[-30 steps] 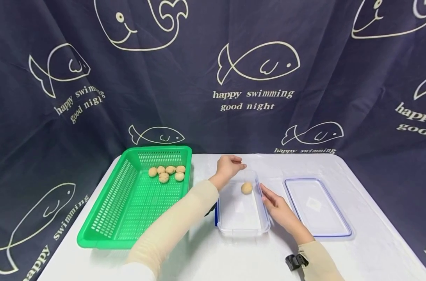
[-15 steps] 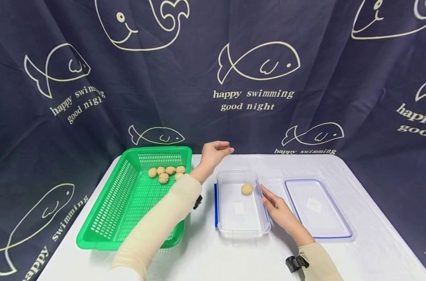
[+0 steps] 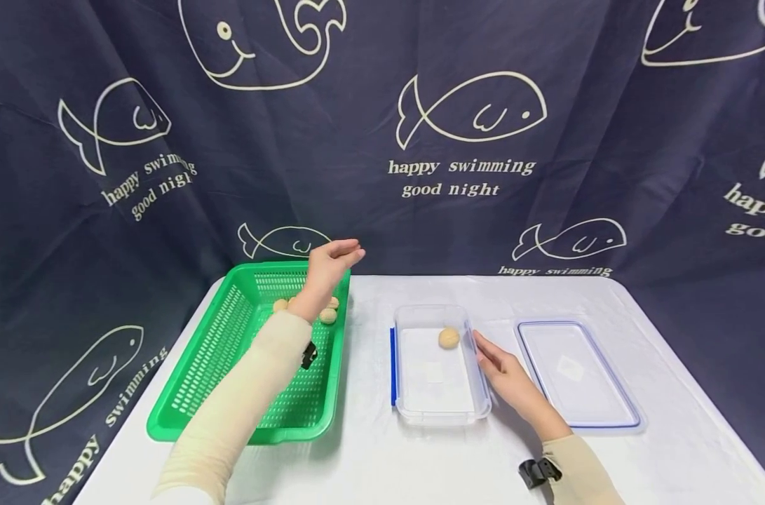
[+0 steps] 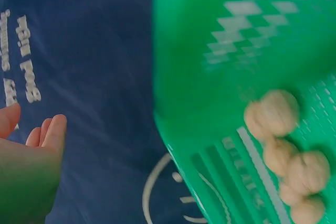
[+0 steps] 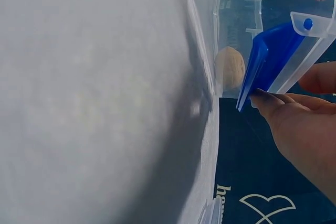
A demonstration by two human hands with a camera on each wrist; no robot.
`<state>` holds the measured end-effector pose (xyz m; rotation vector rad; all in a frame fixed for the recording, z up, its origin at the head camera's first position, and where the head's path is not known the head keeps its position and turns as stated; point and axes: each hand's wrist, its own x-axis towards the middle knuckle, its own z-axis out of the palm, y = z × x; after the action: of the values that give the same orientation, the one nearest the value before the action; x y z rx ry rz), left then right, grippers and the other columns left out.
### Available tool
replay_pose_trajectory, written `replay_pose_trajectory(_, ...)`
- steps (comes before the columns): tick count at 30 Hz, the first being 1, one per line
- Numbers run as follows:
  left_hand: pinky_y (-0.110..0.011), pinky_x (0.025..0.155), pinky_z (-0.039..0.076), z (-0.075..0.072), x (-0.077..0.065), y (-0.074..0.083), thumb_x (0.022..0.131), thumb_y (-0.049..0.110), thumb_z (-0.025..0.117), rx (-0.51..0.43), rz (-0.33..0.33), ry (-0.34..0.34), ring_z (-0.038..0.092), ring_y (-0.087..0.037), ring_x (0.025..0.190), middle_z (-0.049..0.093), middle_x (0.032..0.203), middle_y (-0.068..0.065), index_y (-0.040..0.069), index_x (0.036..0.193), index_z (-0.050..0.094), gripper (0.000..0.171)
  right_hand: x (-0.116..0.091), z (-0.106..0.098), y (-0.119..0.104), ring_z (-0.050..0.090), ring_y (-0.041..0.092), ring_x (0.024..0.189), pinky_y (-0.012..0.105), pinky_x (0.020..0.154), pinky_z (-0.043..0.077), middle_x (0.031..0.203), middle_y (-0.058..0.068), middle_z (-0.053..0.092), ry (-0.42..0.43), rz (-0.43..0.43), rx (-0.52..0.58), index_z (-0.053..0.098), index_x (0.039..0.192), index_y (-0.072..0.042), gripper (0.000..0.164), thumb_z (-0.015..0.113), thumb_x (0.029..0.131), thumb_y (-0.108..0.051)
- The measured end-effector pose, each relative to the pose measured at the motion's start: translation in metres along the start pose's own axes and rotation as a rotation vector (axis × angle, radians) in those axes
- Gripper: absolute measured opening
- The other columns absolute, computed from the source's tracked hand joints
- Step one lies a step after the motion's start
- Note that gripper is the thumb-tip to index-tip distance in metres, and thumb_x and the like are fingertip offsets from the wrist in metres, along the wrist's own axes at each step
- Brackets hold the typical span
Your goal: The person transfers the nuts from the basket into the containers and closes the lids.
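My left hand [image 3: 330,270] is raised over the far right corner of the green basket [image 3: 341,365], its fingers extended and nothing held. In the left wrist view, the walnuts [image 4: 307,171] lie bunched together inside the basket; in the head view, my wrist covers some of them. A single walnut [image 3: 448,338] rests in the far part of the clear plastic container [image 3: 442,419]. My right hand [image 3: 511,379] touches that container's right side. From the right wrist, its fingertips are seen against the blue latch [image 5: 268,59], with the thumb near the rim.
A clear lid [image 3: 574,372] with a blue seal lies flat on the white table [image 3: 369,456], right of my right hand. A dark curtain [image 3: 369,126] with fish drawings hangs behind the table. The basket stands left of the container, with a gap between them.
My left hand has moved left and up, from over the container's far end to above the basket. My right hand stays at the container's side. The walnut in the container has not moved.
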<state>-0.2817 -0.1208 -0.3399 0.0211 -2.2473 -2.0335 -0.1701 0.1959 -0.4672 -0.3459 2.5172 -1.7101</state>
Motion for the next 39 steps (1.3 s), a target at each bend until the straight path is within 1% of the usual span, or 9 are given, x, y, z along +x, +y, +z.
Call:
replay_pose_trajectory(5, -0.029, 0.096, 0.048, -0.027, 0.004, -0.01, 0.089, 0.012, 0.071, 0.004, -0.017, 0.059, 0.061, -0.022, 0.111, 0.065, 0.122, -0.015, 0.003, 0.122, 0.065, 0.035, -0.001, -0.001, 0.001, 0.025, 0.036, 0.14, 0.037, 0.11, 0.024, 0.152, 0.022, 0.026, 0.003, -0.014, -0.012, 0.028, 0.148, 0.005, 0.049, 0.042, 0.103, -0.007)
replay_pose_trajectory(9, -0.029, 0.095, 0.049, -0.047, 0.009, -0.023, 0.089, 0.012, 0.07, 0.014, -0.019, 0.13, 0.062, -0.019, 0.108, 0.065, 0.121, -0.016, 0.003, 0.122, 0.066, 0.034, 0.0, -0.001, 0.003, 0.025, 0.036, 0.14, 0.038, 0.11, 0.023, 0.152, 0.023, 0.026, -0.004, -0.015, -0.016, 0.027, 0.148, 0.005, 0.049, 0.041, 0.103, -0.008)
replay_pose_trajectory(16, -0.019, 0.083, 0.05, -0.077, 0.017, -0.05, 0.088, 0.009, 0.07, 0.059, 0.008, 0.267, 0.06, -0.002, 0.086, 0.065, 0.119, -0.019, -0.003, 0.119, 0.066, 0.033, -0.001, -0.003, 0.005, 0.025, 0.036, 0.14, 0.038, 0.11, 0.023, 0.152, 0.021, 0.027, -0.006, -0.004, -0.02, 0.028, 0.148, 0.004, 0.049, 0.042, 0.103, -0.011)
replay_pose_trajectory(18, -0.017, 0.079, 0.049, -0.084, 0.019, -0.058, 0.088, 0.008, 0.07, 0.081, 0.003, 0.308, 0.058, 0.002, 0.079, 0.065, 0.118, -0.02, -0.005, 0.118, 0.065, 0.033, -0.001, -0.004, 0.005, 0.025, 0.036, 0.14, 0.035, 0.11, 0.024, 0.153, 0.022, 0.027, -0.008, -0.005, -0.018, 0.028, 0.148, 0.004, 0.05, 0.043, 0.103, -0.012)
replay_pose_trajectory(21, -0.017, 0.079, 0.049, -0.094, 0.022, -0.069, 0.087, 0.007, 0.07, 0.106, -0.02, 0.363, 0.056, 0.006, 0.073, 0.066, 0.116, -0.02, -0.005, 0.117, 0.066, 0.032, -0.001, -0.005, 0.006, 0.025, 0.035, 0.14, 0.021, 0.108, 0.027, 0.152, 0.022, 0.027, -0.013, -0.008, -0.008, 0.028, 0.148, 0.004, 0.05, 0.043, 0.103, -0.012)
replay_pose_trajectory(25, -0.028, 0.09, 0.05, -0.105, 0.021, -0.08, 0.089, 0.005, 0.068, 0.103, -0.057, 0.398, 0.06, -0.006, 0.085, 0.064, 0.118, -0.023, -0.005, 0.118, 0.065, 0.031, 0.0, -0.005, 0.007, 0.024, 0.035, 0.14, 0.005, 0.1, 0.024, 0.152, 0.022, 0.026, -0.016, -0.016, 0.015, 0.028, 0.148, 0.005, 0.05, 0.043, 0.103, -0.012)
replay_pose_trajectory(30, -0.038, 0.099, 0.047, -0.114, 0.018, -0.092, 0.091, 0.005, 0.064, 0.122, -0.119, 0.407, 0.058, -0.031, 0.109, 0.059, 0.123, -0.026, -0.007, 0.122, 0.062, 0.033, 0.0, -0.003, 0.008, 0.025, 0.036, 0.14, 0.002, 0.098, 0.024, 0.152, 0.023, 0.027, -0.009, -0.026, 0.014, 0.029, 0.147, 0.006, 0.05, 0.043, 0.103, -0.011)
replay_pose_trajectory(34, -0.039, 0.099, 0.046, -0.12, 0.018, -0.102, 0.09, 0.002, 0.064, 0.142, -0.176, 0.434, 0.057, -0.036, 0.113, 0.059, 0.124, -0.027, -0.009, 0.121, 0.061, 0.033, 0.001, -0.002, 0.007, 0.025, 0.037, 0.14, 0.002, 0.098, 0.024, 0.151, 0.024, 0.027, -0.009, -0.026, 0.012, 0.028, 0.147, 0.007, 0.049, 0.043, 0.103, -0.011)
replay_pose_trajectory(39, -0.044, 0.101, 0.044, -0.127, 0.016, -0.111, 0.091, 0.005, 0.064, 0.212, -0.257, 0.432, 0.053, -0.037, 0.116, 0.058, 0.125, -0.026, -0.007, 0.122, 0.061, 0.033, 0.001, -0.001, 0.007, 0.025, 0.037, 0.139, 0.002, 0.097, 0.024, 0.151, 0.024, 0.028, -0.011, -0.027, 0.013, 0.029, 0.147, 0.006, 0.05, 0.043, 0.103, -0.012)
